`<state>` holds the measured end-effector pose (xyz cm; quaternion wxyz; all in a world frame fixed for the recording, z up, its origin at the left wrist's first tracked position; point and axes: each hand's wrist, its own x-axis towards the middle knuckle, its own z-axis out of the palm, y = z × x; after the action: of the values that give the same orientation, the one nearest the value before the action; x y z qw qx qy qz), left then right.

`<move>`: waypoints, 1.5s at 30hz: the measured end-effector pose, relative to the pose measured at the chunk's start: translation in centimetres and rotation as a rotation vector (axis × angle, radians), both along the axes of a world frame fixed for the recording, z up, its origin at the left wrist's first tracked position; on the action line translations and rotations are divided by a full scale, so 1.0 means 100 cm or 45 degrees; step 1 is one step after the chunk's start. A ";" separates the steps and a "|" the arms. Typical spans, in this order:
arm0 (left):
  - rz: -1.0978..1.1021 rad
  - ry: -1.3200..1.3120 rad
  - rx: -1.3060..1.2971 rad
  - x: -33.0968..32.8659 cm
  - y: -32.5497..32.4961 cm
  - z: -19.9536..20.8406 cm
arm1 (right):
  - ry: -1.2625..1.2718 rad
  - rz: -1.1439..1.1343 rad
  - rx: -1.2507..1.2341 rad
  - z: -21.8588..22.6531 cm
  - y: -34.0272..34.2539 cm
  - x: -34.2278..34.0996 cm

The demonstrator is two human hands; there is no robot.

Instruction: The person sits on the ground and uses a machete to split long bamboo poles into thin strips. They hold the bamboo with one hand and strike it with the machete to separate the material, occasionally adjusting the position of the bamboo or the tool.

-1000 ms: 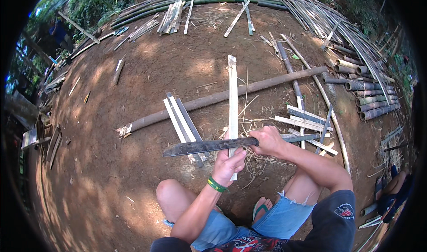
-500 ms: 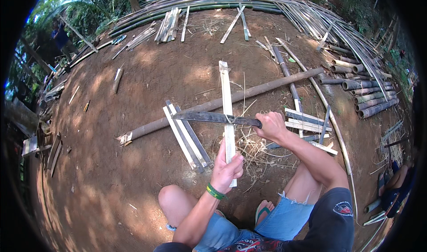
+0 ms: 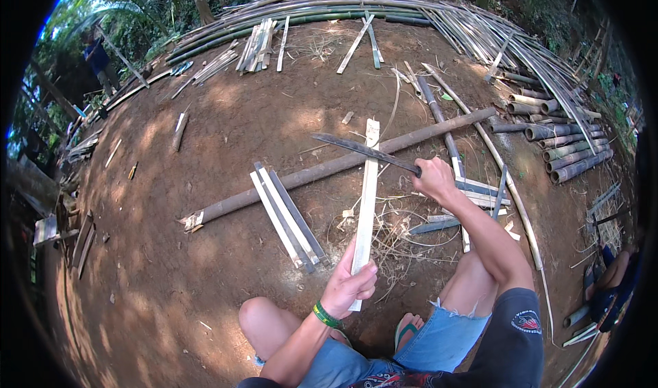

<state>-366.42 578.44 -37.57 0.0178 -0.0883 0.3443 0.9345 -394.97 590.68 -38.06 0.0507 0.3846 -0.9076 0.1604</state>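
My left hand [image 3: 349, 286] is wrapped round the lower end of a pale split bamboo strip [image 3: 367, 206], which points away from me. In my right hand [image 3: 435, 181] is the dark handle of a long machete [image 3: 363, 149]. Its blade lies across the strip near the far end, pointing left. Beneath, a long brown bamboo pole [image 3: 295, 180] runs slantwise along the ground. Several split bamboo strips [image 3: 284, 217] lie side by side left of my left hand. Thin bamboo shavings [image 3: 401, 234] are heaped on the soil below my right forearm.
More split strips [image 3: 480, 193] lie to the right, beside a thin long pole [image 3: 480, 121]. Cut bamboo tubes [image 3: 576, 148] are stacked at the far right. Long bamboo poles [image 3: 308, 8] line the back. One person [image 3: 96, 56] stands far left; another [image 3: 610, 278] sits at the right edge.
My right hand and the machete have shifted right, the blade now nearer the strip's far end. The strip has moved toward me and leans more to the right. A curled shaving now shows beyond it.
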 end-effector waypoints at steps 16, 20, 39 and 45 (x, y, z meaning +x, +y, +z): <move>0.027 0.015 0.126 -0.005 -0.026 -0.032 | -0.377 -0.471 -0.570 -0.015 0.037 -0.043; 0.099 0.015 0.156 -0.016 -0.027 -0.030 | -0.222 -0.003 -0.312 0.006 0.013 0.013; -0.130 0.054 0.074 0.003 -0.009 -0.015 | 0.182 0.146 -0.081 0.000 0.019 -0.014; -0.117 0.037 0.113 0.008 -0.018 -0.015 | 0.110 0.256 -0.049 0.019 0.013 0.005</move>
<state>-365.59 576.60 -39.06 0.0595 -0.0579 0.3063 0.9483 -394.46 591.94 -36.14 0.0810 0.4792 -0.8582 0.1652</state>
